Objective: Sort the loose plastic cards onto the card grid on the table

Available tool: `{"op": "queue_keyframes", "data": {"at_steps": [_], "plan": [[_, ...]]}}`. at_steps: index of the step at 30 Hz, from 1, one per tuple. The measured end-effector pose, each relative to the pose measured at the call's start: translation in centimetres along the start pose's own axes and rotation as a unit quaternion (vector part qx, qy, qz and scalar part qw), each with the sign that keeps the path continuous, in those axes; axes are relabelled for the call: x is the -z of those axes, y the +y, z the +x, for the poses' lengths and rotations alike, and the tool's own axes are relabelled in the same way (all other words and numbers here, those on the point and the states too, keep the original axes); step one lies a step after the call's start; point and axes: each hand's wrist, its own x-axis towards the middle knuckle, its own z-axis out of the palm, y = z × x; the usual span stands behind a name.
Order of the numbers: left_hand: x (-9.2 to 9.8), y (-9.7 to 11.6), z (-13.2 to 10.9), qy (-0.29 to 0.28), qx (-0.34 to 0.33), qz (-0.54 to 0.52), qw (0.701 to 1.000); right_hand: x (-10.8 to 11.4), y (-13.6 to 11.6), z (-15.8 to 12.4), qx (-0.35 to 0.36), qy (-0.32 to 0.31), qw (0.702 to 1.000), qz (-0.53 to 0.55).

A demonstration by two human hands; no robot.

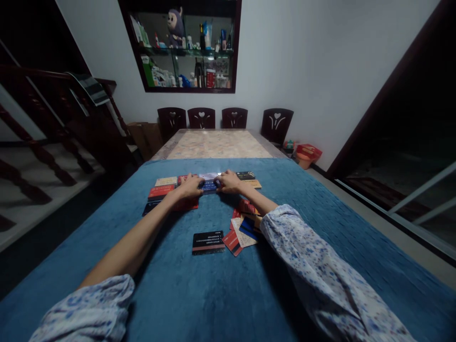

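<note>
A blue card (209, 185) lies toward the far part of the blue cloth, just below a pale card (208, 176). My left hand (190, 185) has its fingers at the blue card's left edge, and my right hand (228, 182) has its fingers at the right edge; both hold it. Red cards (161, 191) and a yellowish card (166, 181) lie left of my hands. A black card (245, 175) and an orange card (253, 183) are at the right. Nearer me are a black striped card (208, 242) and a loose pile of cards (242, 232).
The blue cloth (171, 294) covers the near part of the table, whose patterned top (219, 144) shows beyond. Several dark chairs (235, 117) stand at the far end. A railing (46, 156) is at the left, and a red bag (309, 152) sits on the floor at the right.
</note>
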Motion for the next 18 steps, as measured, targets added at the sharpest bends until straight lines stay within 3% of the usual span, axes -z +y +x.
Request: {"op": "queue_keyframes", "data": {"at_steps": [18], "plan": [[0.02, -0.36, 0.33, -0.005, 0.006, -0.005, 1.000, 0.44, 0.11, -0.08, 0.008, -0.006, 1.000, 0.014]]}}
